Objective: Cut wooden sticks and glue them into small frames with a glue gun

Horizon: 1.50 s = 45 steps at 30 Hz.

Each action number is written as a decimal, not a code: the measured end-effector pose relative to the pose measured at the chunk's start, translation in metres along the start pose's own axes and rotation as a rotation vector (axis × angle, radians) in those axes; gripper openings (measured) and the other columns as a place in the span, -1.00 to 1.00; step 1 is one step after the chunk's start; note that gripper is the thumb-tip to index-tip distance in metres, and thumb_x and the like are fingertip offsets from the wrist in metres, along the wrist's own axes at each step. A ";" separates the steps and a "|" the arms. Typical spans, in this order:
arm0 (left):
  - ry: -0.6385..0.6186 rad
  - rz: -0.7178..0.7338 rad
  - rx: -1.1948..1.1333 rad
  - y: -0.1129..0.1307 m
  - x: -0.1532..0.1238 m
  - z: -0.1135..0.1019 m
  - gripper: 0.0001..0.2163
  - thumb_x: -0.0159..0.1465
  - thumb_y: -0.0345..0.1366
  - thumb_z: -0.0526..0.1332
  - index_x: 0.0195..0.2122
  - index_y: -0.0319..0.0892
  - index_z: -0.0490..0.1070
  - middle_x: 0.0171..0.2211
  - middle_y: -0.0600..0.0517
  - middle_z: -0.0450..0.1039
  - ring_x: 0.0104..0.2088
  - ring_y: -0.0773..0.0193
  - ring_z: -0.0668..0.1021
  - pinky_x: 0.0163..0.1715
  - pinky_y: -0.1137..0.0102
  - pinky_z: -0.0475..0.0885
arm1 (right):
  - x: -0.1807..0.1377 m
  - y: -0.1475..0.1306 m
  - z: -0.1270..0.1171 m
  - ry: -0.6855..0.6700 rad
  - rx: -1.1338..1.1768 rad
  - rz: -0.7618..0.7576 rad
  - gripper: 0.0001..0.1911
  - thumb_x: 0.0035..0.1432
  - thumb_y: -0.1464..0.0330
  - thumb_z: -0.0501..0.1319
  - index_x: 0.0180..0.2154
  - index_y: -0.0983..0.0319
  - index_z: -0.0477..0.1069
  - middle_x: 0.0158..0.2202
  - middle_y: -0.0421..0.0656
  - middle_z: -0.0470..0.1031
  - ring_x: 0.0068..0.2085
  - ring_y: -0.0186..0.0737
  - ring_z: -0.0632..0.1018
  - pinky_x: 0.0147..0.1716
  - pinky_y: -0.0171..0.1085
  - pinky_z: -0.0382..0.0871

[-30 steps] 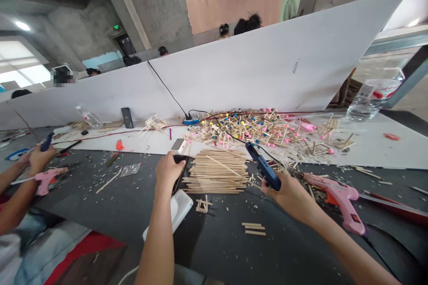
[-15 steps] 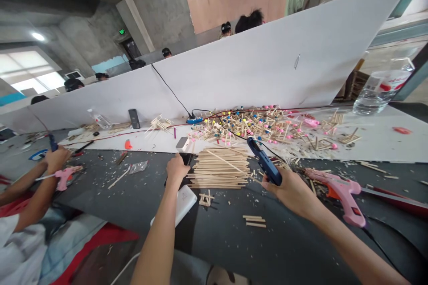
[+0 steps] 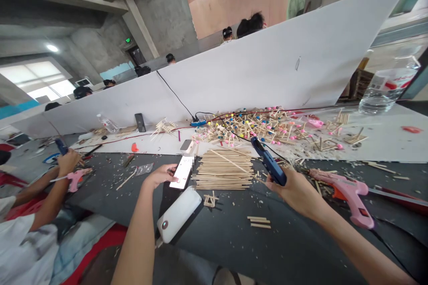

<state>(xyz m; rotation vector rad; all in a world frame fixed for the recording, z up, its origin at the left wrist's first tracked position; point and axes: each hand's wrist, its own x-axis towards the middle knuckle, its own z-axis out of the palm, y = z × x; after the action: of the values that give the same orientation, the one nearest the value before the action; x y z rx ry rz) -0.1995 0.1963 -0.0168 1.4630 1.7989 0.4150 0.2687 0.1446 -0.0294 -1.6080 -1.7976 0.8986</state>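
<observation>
While the left hand (image 3: 159,177) is cradling a smartphone (image 3: 182,172) in loosely curled fingers, the right hand (image 3: 296,193) is gripping a blue corded tool (image 3: 268,168) tightly.

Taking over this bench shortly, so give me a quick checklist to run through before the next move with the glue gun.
1. Grip: the right hand holds the blue glue gun: ok.
2. Free hand: the left hand holds a phone: not ok.
3. Cord: the black cord crosses the pile of stick pieces: not ok.
4. Sticks: the stack of wooden sticks lies tidily on the dark bench: ok.
5. Gun heat and glue: cannot tell.
</observation>
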 end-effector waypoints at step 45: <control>0.044 0.023 -0.026 -0.009 0.012 0.013 -0.03 -0.26 -0.18 0.56 0.24 -0.22 0.31 -0.06 -0.14 0.46 -0.19 0.06 0.54 -0.25 0.34 0.41 | -0.001 -0.003 0.000 0.004 -0.033 0.043 -0.90 0.07 0.28 0.19 -0.38 0.17 0.36 -0.55 -0.21 0.45 -0.52 -0.23 0.44 -0.51 -0.30 0.22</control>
<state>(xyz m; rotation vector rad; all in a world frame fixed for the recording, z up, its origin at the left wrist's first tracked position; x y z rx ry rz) -0.1970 0.2022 -0.0356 1.4683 1.8056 0.4843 0.2668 0.1435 -0.0269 -1.6735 -1.7909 0.8884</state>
